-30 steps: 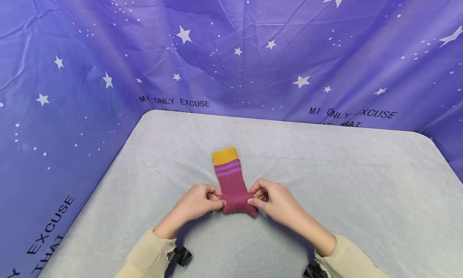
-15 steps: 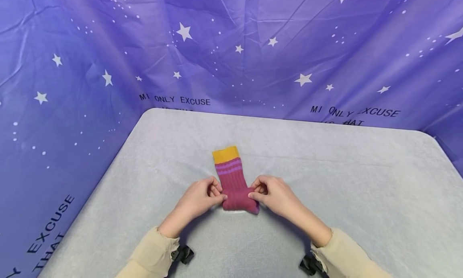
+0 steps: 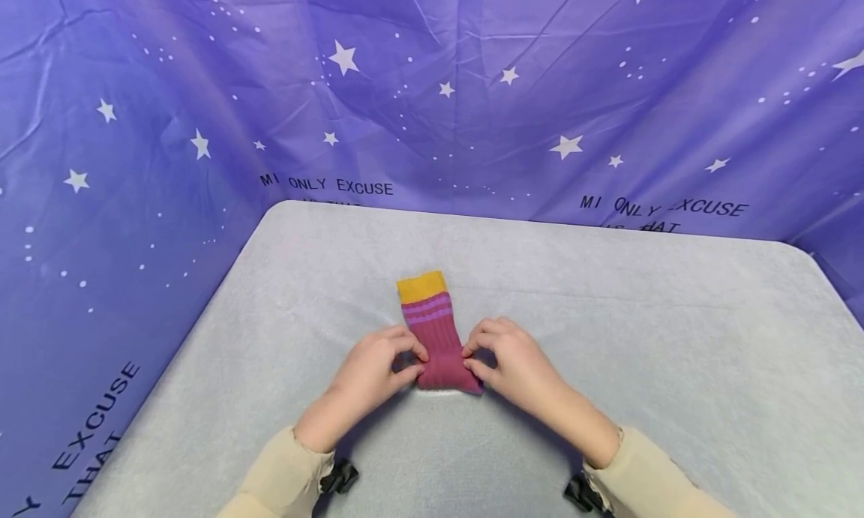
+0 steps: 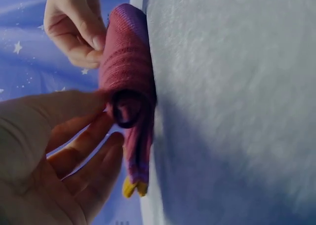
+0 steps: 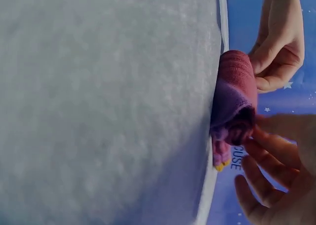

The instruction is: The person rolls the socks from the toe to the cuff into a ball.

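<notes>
A maroon sock (image 3: 434, 332) with purple stripes and a yellow cuff lies on the table, cuff pointing away. Its near end is rolled up into a thick roll (image 4: 127, 69), with a purple patch (image 5: 229, 104) at one end. My left hand (image 3: 370, 369) pinches the roll's left end between thumb and fingertips. At the right end, my right hand (image 3: 516, 362) holds the roll in the same way. Both wrist views show the spiral layers at the roll's ends, with the flat striped leg and yellow cuff beyond.
A pale grey cloth-covered table (image 3: 607, 315) surrounds the sock. Purple-blue curtains (image 3: 432, 91) with white stars and black lettering hang behind and at the sides. A black device (image 3: 340, 477) sits under each wrist, by the cream sleeves.
The rolled end has moved slightly away from me, toward the cuff, and both hands have moved with it. The left fingers have shifted further over the roll.
</notes>
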Demonstrator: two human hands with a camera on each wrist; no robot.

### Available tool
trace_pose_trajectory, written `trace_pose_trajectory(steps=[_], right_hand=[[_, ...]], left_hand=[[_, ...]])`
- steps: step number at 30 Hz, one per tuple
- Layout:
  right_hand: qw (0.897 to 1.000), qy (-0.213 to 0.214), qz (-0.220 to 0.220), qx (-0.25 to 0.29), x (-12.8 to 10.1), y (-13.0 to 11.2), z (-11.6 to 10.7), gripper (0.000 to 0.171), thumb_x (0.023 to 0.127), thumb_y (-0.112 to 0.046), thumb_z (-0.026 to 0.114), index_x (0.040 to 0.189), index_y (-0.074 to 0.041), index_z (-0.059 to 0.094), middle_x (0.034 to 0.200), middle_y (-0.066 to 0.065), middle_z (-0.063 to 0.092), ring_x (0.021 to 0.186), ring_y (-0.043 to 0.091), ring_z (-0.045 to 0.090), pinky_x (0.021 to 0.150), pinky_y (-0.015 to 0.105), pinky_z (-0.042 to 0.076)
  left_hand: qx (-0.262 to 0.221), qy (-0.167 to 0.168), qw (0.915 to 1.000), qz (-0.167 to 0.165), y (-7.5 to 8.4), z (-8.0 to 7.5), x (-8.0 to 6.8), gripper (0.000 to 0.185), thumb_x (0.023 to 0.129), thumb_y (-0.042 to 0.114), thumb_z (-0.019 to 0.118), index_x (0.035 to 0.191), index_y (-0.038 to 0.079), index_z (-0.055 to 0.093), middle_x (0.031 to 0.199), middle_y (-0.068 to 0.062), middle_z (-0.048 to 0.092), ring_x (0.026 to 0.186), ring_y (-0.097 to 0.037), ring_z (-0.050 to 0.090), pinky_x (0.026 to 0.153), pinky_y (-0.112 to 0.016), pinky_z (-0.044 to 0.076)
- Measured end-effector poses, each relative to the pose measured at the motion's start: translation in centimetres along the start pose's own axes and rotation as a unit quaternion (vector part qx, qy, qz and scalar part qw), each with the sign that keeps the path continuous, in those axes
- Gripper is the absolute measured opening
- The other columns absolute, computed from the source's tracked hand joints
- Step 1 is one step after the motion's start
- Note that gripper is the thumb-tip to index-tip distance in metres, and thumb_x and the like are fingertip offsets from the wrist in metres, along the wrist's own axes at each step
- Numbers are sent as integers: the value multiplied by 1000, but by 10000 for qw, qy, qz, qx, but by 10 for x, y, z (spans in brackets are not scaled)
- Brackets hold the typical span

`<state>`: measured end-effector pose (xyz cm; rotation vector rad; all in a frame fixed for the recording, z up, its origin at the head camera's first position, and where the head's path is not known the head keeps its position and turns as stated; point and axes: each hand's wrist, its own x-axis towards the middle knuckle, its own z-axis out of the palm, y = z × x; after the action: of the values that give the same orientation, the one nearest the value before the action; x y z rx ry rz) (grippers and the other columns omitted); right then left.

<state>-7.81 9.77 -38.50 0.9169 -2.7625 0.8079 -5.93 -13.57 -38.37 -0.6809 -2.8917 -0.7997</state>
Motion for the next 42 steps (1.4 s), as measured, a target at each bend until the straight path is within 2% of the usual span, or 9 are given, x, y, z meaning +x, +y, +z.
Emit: trace_pose_trajectory(steps=[8,15,19,22,27,30,34,38,42], right_hand=[[9950,-602,-401,-688,-2,-5,-4,48,68,-33,91,104,-8,71,107,2,68,101,21,65,89,38,57],[9922,-668,-497,-926,5,-8,-1,42,69,-21,89,100,-6,65,98,3,65,92,20,64,82,36,57],[9957,-665,-314,-570,10,-4,1,35,72,-18,86,101,-6,68,97,3,67,89,18,65,79,36,57],[9966,-733,-153,-331,12,-1,1,42,72,-20,88,106,-6,68,101,4,69,91,18,66,82,37,58],[9978,-668,29,4,13,1,1,44,75,-23,86,111,-8,66,107,5,71,93,18,67,81,36,58],[9970,-650,183,376,15,-1,0,38,80,-24,82,112,-10,66,106,4,72,89,15,66,76,31,56],[9919,-729,403,963,20,-1,1,33,85,-24,78,111,-12,64,92,2,71,73,8,60,63,22,50],[9822,-927,826,1412,27,4,5,30,87,-24,76,109,-10,64,78,0,67,61,5,53,55,19,46],[9654,-1033,1466,1891,34,9,6,29,85,-23,78,105,-6,67,75,1,65,60,7,52,53,21,44]], left_hand=[[1056,-573,9928,31,11,-6,1,35,76,28,87,105,16,71,108,3,70,97,-19,69,86,-35,57],[1843,-534,9810,296,16,2,9,44,73,34,88,98,12,60,90,1,60,80,-16,64,69,-33,56],[1434,-379,9889,-32,11,4,12,35,74,29,86,95,14,62,87,3,62,72,-15,62,63,-31,53],[911,-263,9950,-308,5,4,14,31,75,27,83,97,15,66,88,4,67,72,-13,61,63,-29,52],[-36,-305,9976,-623,-4,-1,16,24,77,22,80,97,15,69,82,4,68,69,-9,57,62,-23,48],[-806,-445,9908,-988,-11,-4,16,19,78,19,78,95,14,70,79,5,67,68,-6,57,62,-19,48],[-1594,-516,9732,-1575,-20,-7,15,14,82,18,75,93,11,71,79,4,68,70,-5,59,65,-19,50],[-1714,-484,9644,-1956,-24,-7,17,15,85,20,74,94,8,71,81,2,70,72,-6,60,67,-22,50],[-1559,-260,9654,-2076,-24,-6,21,18,86,22,76,94,6,71,82,0,73,72,-6,63,71,-24,53]])
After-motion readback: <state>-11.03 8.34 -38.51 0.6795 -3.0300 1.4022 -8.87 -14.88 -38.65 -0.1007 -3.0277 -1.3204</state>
